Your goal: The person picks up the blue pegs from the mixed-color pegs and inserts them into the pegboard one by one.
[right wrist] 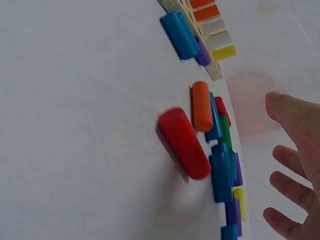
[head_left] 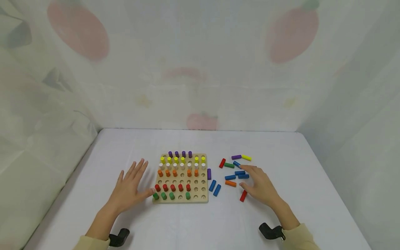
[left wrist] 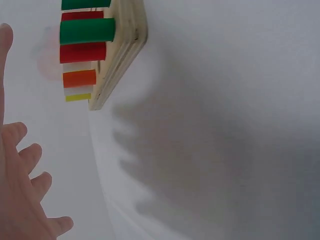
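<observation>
A wooden pegboard point(head_left: 199, 181) stands on the table with rows of purple, yellow, white, orange, red and green pegs upright in its holes; some holes hold no peg. My left hand point(head_left: 128, 191) is at its left side, fingers spread, thumb near the front-left green peg point(head_left: 155, 196); whether they touch cannot be told. In the left wrist view the hand point(left wrist: 20, 185) is apart from the board. My right hand point(head_left: 261, 187) hovers over loose pegs, fingers relaxed, holding nothing visible. Below it lie a red peg point(right wrist: 184, 144), an orange peg point(right wrist: 202, 106) and several blue pegs point(right wrist: 221, 172).
Two blue pegs point(head_left: 217, 190) and a purple peg point(head_left: 209, 174) lie by the board's right edge. Farther back are a yellow peg point(head_left: 246, 157), a purple peg point(head_left: 236, 157), a green peg point(head_left: 229, 165) and a red peg point(head_left: 222, 163). A white table point(head_left: 125, 142) meets hanging curtains point(head_left: 140, 69).
</observation>
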Motion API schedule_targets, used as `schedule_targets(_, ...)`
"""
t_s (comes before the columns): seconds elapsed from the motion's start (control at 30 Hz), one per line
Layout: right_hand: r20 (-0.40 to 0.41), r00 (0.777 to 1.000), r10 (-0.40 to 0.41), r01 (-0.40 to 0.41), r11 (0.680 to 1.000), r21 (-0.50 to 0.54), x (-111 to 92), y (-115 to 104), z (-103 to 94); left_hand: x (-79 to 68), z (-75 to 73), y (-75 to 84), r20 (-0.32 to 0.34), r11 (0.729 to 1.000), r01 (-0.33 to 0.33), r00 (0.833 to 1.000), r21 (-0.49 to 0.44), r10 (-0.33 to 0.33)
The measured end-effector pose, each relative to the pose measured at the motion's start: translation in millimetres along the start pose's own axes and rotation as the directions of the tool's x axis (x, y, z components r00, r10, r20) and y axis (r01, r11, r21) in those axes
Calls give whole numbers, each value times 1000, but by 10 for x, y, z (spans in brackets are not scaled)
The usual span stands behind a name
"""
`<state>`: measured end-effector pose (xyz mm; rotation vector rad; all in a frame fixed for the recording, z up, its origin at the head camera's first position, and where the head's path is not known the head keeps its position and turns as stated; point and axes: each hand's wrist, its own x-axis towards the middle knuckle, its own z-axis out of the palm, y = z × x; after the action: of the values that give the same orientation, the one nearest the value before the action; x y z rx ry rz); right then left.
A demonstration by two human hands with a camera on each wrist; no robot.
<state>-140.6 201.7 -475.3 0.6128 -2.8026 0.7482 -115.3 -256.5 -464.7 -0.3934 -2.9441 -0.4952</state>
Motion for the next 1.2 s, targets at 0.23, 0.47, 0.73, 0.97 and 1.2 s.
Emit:
schedule_targets(0.23, -7, 1000, -8, 8, 999, 35, -24, -143, 132, -49, 121, 25, 27, 1000, 0, 1000, 16, 0)
schedule_targets(0.47, -13, 1000, -24, 25, 998, 64, -40, -284, 263, -97, 235, 64, 54, 999, -20, 998, 39, 17)
schedule_targets(0.73, 58, 997, -55, 49, 994, 103, -38, -378, 408, -139, 365, 69, 89, 998, -31, 996, 59, 25)
schedule_targets(0.97, 105, 990, -98, 83, 988, 134, -30, -436, 493, -152, 407, 87, 111, 998, -25, 994, 51, 19)
schedule_targets(1.2, 125, 981, -149, 131, 982, 140, -15, -485, 561, -158, 402, 88, 137, 999, -5, 991, 52, -2)
